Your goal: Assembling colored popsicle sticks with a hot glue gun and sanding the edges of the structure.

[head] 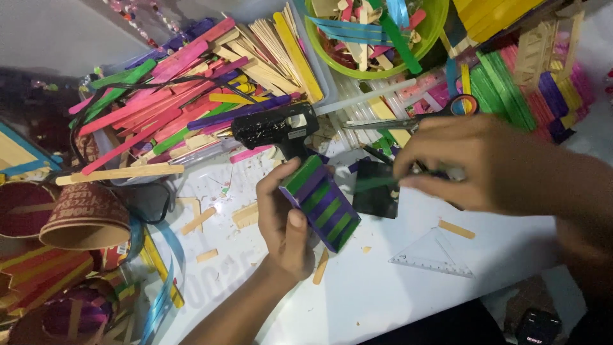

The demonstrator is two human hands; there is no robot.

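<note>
Leftmost, a brown paper cup [83,217] lies on its side at the edge of the white tabletop [383,287], beside a heap of loose coloured wooden craft sticks [172,108]. Next to that heap, a black glue gun [276,128] rests with its nozzle pointing left. Just below it my left hand [287,223] has its grip closed around a small panel of green and purple craft sticks glued side by side [322,201], thumb on the near face, tilted up off the tabletop. Beyond it a green plastic bowl of stick offcuts [434,32] stands at the back, with scissors [415,118] in front. My right hand [472,163] hovers close to the panel, its grip pinched on a single green craft stick [373,184], blurred. A clear plastic triangle ruler [434,254] lies flat nearer me.
</note>
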